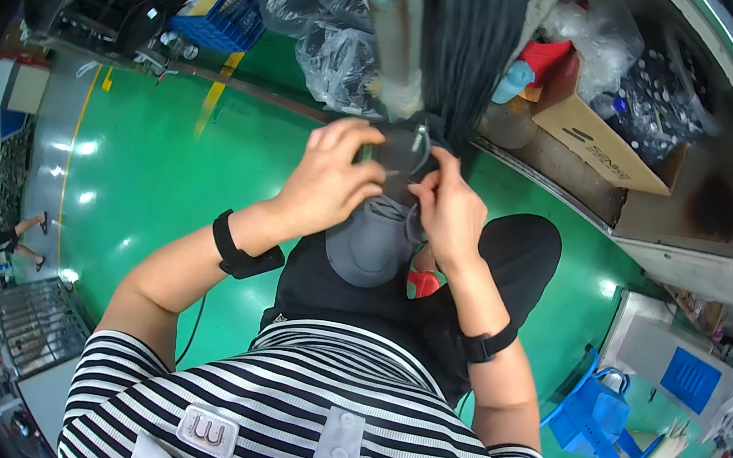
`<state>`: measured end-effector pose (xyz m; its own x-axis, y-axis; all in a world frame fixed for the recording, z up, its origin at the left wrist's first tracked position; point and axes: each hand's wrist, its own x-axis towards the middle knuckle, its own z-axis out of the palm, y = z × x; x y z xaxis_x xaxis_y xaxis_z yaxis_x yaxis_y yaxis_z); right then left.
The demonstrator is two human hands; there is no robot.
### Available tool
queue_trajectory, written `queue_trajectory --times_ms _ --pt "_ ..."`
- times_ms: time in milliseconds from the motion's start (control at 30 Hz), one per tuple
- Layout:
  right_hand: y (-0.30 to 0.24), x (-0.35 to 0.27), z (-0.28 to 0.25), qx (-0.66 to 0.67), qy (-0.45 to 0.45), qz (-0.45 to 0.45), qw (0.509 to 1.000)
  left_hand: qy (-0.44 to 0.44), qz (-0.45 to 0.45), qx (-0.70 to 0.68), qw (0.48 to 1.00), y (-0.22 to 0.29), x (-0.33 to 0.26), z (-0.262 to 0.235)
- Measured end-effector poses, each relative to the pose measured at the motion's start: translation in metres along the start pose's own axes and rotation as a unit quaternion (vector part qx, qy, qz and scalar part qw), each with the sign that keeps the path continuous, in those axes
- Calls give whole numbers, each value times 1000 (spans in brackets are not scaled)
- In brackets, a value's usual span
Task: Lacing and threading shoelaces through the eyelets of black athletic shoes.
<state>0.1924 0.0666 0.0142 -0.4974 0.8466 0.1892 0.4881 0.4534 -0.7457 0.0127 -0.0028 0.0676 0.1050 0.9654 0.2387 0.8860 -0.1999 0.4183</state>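
A dark grey piece [400, 153] with a pale marking and a thin curved edge strip is between my hands. My left hand [333, 172] has its fingers bent round the left edge, slightly blurred. On the opposite edge, the thumb and fingers of my right hand [452, 205] pinch it closed. Below, over my lap, lies a grey rounded flap [370, 252]; whether it belongs to the same piece I cannot tell. A narrow dark loop [413, 224] shows beside the flap near my right hand. What my fingertips cover is hidden.
A metal post [396, 50] rises just ahead, beside a hanging bundle of black strands [473, 50]. Clear plastic bags [337, 61] and a blue crate [228, 12] stand far left. An open cardboard box [601, 141] sits on the right-hand shelf. Blue-handled equipment [592, 408] is at right.
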Motion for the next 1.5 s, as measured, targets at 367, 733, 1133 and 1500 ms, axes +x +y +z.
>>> queue_trajectory --times_ms 367,733,1133,1500 --pt "-16 13 18 90 -32 157 983 74 -70 15 995 -16 -8 50" --pt "16 1 -18 546 98 269 787 268 -198 -467 819 -29 -10 28" --pt "144 -71 -206 510 412 295 694 414 -435 -360 714 -149 -49 -143" --pt "-16 -86 2 220 -193 61 954 -167 102 75 978 -16 -15 6"
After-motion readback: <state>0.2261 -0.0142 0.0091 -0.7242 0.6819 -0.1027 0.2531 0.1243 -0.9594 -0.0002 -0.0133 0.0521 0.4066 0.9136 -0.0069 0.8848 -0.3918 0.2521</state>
